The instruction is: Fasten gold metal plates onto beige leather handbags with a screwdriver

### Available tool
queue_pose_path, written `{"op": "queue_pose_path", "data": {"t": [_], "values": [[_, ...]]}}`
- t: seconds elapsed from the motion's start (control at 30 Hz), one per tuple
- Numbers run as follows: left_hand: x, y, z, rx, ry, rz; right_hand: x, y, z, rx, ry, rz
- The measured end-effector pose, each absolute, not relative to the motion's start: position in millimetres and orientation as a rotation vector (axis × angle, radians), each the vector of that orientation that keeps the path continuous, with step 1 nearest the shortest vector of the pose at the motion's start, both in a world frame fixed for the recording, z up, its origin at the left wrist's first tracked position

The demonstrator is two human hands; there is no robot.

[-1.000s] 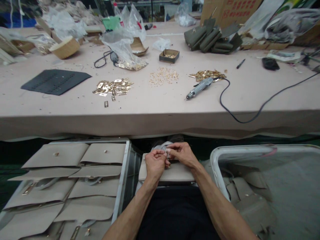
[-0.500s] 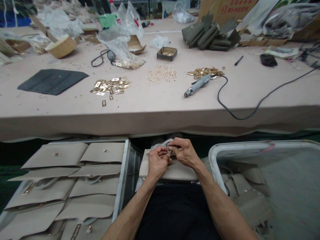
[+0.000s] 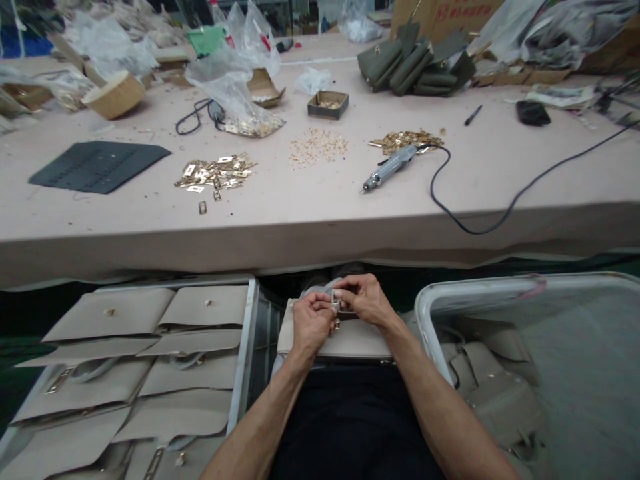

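A beige leather bag piece [image 3: 350, 343] lies on my lap below the table edge. My left hand [image 3: 311, 323] and my right hand [image 3: 364, 300] meet above its top edge, fingers pinched together on a small metal fitting [image 3: 336, 305] between them. Both hands are closed in a pinch. On the table above lie a grey electric screwdriver [image 3: 390, 168] with a black cord, a pile of gold plates [image 3: 215, 173], a scatter of small gold screws [image 3: 318, 145] and another heap of gold hardware [image 3: 405, 140].
A metal-framed bin [image 3: 247, 347] at my left holds several beige bag flaps. A grey plastic tub [image 3: 440, 297] at my right holds more beige pieces. Farther back on the table stand dark green bags [image 3: 415, 63], a small box [image 3: 327, 104], a dark mat [image 3: 97, 165] and plastic bags.
My hands stay together on the fitting and have shifted slightly; the fingers have reworked their pinch. The view has tilted a little, nothing on the table moved.
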State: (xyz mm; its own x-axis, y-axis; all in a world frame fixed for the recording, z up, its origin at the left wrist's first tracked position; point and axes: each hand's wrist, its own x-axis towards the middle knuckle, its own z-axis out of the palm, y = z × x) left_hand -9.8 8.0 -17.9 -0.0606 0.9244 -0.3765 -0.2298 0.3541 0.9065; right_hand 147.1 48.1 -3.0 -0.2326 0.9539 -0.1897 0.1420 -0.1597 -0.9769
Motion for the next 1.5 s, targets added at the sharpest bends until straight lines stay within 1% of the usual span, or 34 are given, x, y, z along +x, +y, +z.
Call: {"op": "queue_pose_path", "data": {"t": [0.5,0.77,1.03,1.1,1.27,1.5], "values": [[-9,5,-22,0.761,1.245,1.115,148,50,-12,-1.288,-1.399,1.459],[-7,3,-26,0.724,1.302,1.131,152,44,-8,-1.176,-1.399,1.618],[-7,3,-28,0.709,1.331,1.114,152,40,-16,-1.183,-1.523,1.533],[-6,2,-27,0.714,1.336,1.113,152,39,-15,-1.208,-1.497,1.535],[-6,3,-28,0.707,1.316,1.107,151,37,-8,-1.197,-1.288,1.679],[-7,5,-28,0.728,1.281,1.068,150,37,-12,-1.258,-1.239,1.63]]}}
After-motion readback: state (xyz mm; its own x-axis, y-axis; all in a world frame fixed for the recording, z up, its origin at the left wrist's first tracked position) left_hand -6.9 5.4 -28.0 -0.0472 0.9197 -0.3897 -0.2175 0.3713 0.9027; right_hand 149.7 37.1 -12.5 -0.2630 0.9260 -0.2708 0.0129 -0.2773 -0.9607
